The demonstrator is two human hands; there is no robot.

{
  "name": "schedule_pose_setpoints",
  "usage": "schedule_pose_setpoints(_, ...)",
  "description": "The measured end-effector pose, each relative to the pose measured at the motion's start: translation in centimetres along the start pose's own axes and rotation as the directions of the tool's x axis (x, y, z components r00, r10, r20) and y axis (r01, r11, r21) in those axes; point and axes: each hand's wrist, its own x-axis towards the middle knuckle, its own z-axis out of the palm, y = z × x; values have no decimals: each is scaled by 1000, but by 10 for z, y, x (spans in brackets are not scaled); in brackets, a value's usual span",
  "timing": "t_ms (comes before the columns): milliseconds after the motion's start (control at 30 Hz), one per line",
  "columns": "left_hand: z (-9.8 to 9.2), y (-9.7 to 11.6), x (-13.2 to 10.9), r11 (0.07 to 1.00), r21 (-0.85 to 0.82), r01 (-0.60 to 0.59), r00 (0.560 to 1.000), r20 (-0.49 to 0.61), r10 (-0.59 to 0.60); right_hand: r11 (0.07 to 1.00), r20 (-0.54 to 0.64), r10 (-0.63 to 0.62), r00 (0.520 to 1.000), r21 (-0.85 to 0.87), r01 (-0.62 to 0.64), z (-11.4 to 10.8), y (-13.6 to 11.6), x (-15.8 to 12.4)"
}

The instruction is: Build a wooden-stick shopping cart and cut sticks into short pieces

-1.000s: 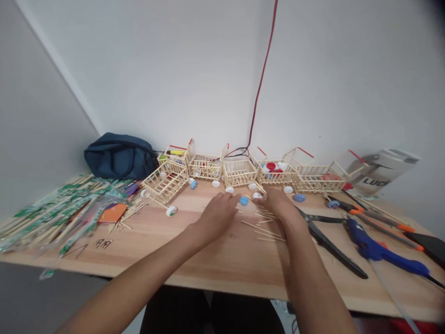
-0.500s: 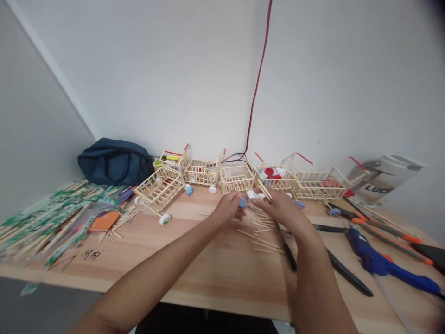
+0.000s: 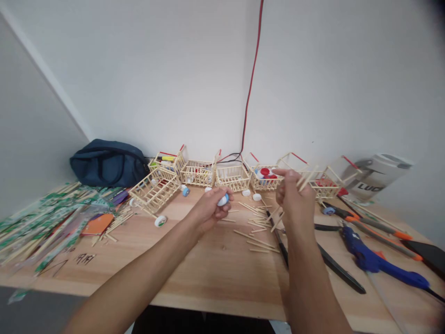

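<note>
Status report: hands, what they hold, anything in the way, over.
Left hand shut on bottle cap. Right hand shut on wooden sticks. Loose sticks, scissors lie beneath.

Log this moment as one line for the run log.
left hand: holds blue-white bottle cap | right hand: holds thin wooden sticks | both above table | stick carts along wall

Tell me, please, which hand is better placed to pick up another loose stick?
Right hand, probably: holding sticks, it hangs just above the loose sticks, while the left hand grips a cap.
</note>
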Motion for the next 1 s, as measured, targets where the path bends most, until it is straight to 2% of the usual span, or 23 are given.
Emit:
schedule_pose_setpoints(100,-1,23,-3,984,97,-153,987,-44,158,969,-122,-1,993,245,31,5,-12,-4)
schedule_pose_setpoints(200,11,40,-3,951,221,-215,974,-19,225,912,-268,-69,961,373,170,7,-25,-8)
schedule_pose_setpoints(300,37,47,7,934,320,-161,987,52,153,860,-417,-88,905,426,280,3,-34,-8)
schedule_pose_setpoints(367,59,46,21,910,404,-91,993,101,54,847,-466,-74,881,437,303,-1,-37,-6)
schedule_pose_setpoints(400,70,44,30,876,473,-94,991,126,38,844,-480,-68,875,439,306,-3,-37,-5)
schedule_pose_setpoints(467,90,36,52,724,659,-206,974,212,84,842,-503,-68,862,434,320,-8,-37,-3)
schedule_pose_setpoints(533,106,25,76,443,803,-399,917,349,194,845,-532,-83,842,411,343,-11,-35,0)
schedule_pose_setpoints(600,118,11,98,143,842,-520,842,476,255,853,-564,-109,818,369,368,-15,-34,2)
schedule_pose_setpoints(633,121,4,109,28,848,-530,824,507,252,858,-579,-126,806,345,382,-16,-34,2)
schedule_pose_setpoints(700,123,-8,126,-132,870,-476,841,494,220,862,-603,-154,782,305,405,-19,-33,3)
schedule_pose_setpoints(767,122,-16,140,-211,890,-403,875,443,194,863,-608,-160,778,296,409,-21,-32,4)
schedule_pose_setpoints(867,117,-20,152,-226,901,-369,892,412,186,874,-586,-149,797,299,383,-22,-30,5)
schedule_pose_setpoints(933,113,-20,153,-214,897,-387,883,427,194,879,-584,-139,799,299,372,-22,-29,6)
schedule_pose_setpoints(1000,110,-20,149,-168,876,-452,851,480,211,874,-597,-128,792,309,374,-22,-28,6)
